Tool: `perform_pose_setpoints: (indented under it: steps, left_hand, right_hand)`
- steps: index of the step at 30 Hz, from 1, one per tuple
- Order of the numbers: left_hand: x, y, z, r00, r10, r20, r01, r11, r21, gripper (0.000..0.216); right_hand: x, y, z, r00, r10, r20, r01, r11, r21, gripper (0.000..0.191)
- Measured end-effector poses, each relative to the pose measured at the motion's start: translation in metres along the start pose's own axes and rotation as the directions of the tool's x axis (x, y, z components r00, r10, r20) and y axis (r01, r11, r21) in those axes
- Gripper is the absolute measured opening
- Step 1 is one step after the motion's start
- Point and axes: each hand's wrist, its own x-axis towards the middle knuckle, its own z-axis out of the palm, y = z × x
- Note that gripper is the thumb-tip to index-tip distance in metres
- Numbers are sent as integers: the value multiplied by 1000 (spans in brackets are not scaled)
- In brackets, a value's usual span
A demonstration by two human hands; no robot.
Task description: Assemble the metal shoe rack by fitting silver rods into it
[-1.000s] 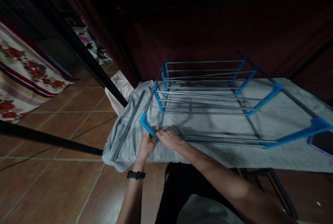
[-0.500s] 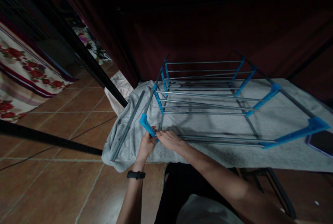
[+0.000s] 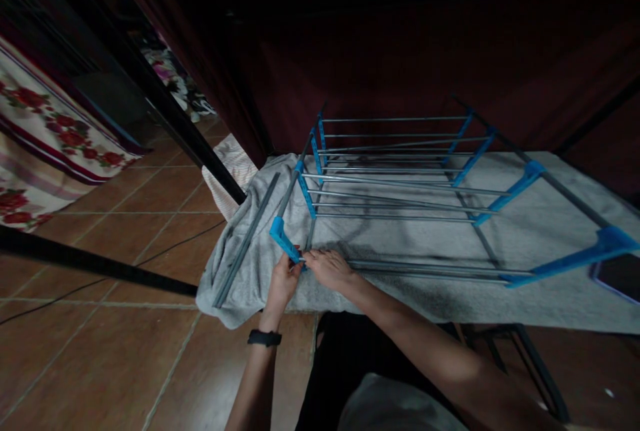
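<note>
A rack (image 3: 400,181) of thin grey metal rods and blue plastic brackets stands on a grey cloth. Its near left blue bracket (image 3: 285,241) slopes down toward me, and my left hand (image 3: 284,281) is closed around its lower end. Beside it, my right hand (image 3: 327,269) wraps over the left end of a grey rod (image 3: 425,267) at the front of the rack. That rod's tip is close to the bracket; my fingers partly hide where they meet. At the right, the rod reaches the other near blue bracket (image 3: 560,264).
Loose grey rods (image 3: 247,241) lie on the grey cloth (image 3: 400,297) to the left. A phone (image 3: 617,274) rests under the right bracket. Black metal posts (image 3: 173,127) and a dark red curtain (image 3: 400,51) border the surface. A cable (image 3: 150,261) crosses the tiled floor (image 3: 115,351).
The view has shifted very slightly. My right hand's fingers have moved a little on the rod, while both hands stay at the same bracket end.
</note>
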Motion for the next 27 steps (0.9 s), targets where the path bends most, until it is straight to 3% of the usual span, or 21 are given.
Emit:
perform_pose_setpoints:
  steps: [9,27]
  left_hand:
    - [1,-2,1,1000,5,-3,-5,1000,22,39]
    - [3,-3,2,995,51,-81,-37,987,158,30]
  right_hand:
    - [4,4,-4,998,-7,56,4,999,52,40]
    - [5,-4,-5,999,40,11,-40,998,38,38]
